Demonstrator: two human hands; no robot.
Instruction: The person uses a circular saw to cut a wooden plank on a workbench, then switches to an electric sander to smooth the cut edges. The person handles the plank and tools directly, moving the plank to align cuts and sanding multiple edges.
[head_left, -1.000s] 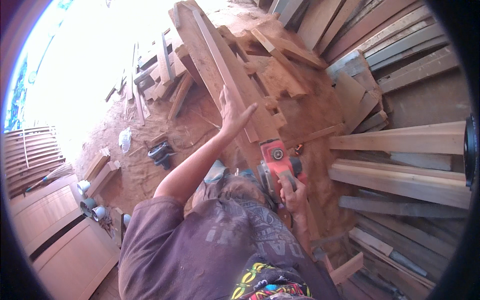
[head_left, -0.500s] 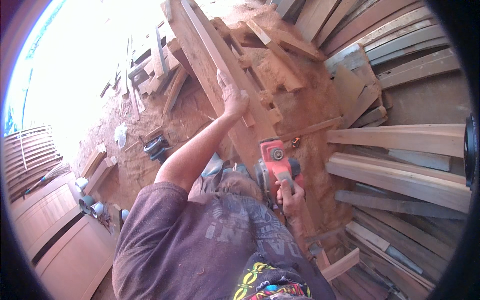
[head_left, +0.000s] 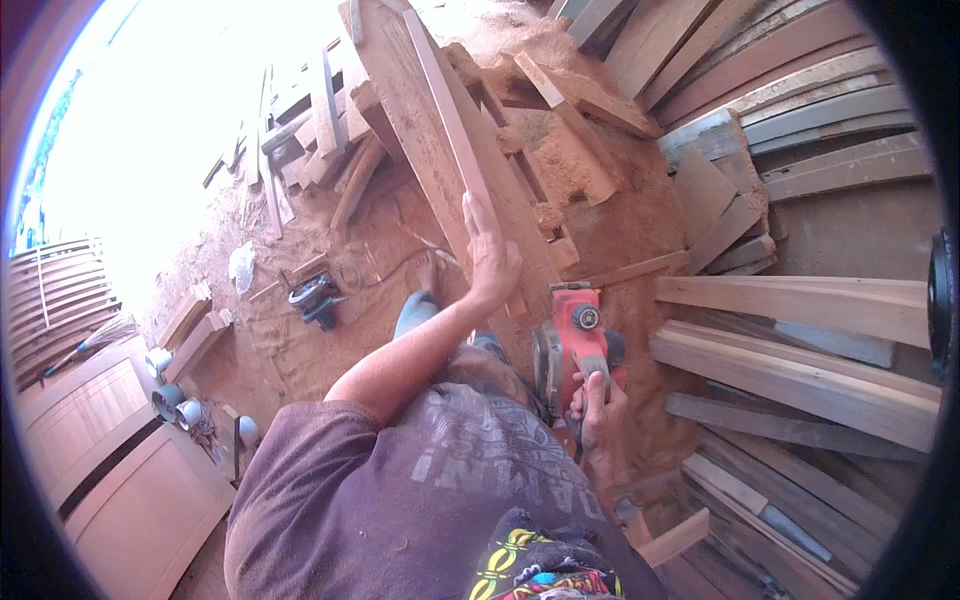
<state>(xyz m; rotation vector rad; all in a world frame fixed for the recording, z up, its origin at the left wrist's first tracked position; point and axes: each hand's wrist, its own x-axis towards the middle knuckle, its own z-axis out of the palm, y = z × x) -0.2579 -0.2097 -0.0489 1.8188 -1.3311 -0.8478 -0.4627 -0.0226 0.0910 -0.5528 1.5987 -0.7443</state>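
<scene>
My right hand [head_left: 600, 400] is wrapped round the handle of a red electric planer [head_left: 580, 335], near the close end of a long wooden plank [head_left: 405, 105]. Along the top of the plank lies a narrow wooden strip [head_left: 447, 115]. My left hand [head_left: 492, 258] rests on that strip with its fingers stretched out along it, a little beyond the planer. The underside of the planer is hidden, so I cannot tell whether it touches wood.
Stacked timber [head_left: 800, 370] crowds the right side. Offcuts [head_left: 330, 110] lie beyond the plank on sawdust-covered ground. A dark power tool [head_left: 315, 298] with a cord sits to the left, near wooden panels [head_left: 140, 480]. My bare foot [head_left: 428, 272] is beside the plank.
My left hand has slid nearer to me along the strip. The planer in my right hand sits slightly farther right and lower in view. My foot has come into sight.
</scene>
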